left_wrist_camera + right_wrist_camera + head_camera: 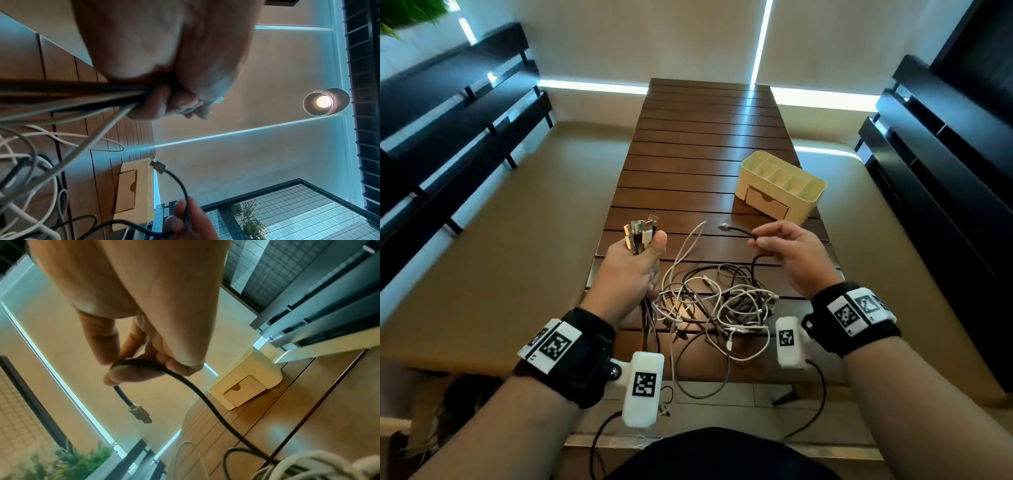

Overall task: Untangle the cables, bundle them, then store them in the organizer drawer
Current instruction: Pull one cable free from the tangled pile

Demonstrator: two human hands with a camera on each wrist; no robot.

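Note:
A tangle of white and black cables [717, 305] lies on the near end of the slatted wooden table [705, 137]. My left hand [635, 263] grips a bunch of cable ends, the plugs [641, 233] sticking up above the fist; the cables [72, 97] trail from the fist toward the pile. My right hand [784, 248] pinches a black cable [185, 382] near its end, and its connector [140, 413] hangs free, pointing left. The cream organizer [782, 183] stands beyond my right hand, its drawer [767, 202] closed.
Dark benches [458, 113] run along both sides of the table over a tan floor. A lit lamp [325, 101] shows in the left wrist view. Some cable loops hang over the table's near edge [688, 377].

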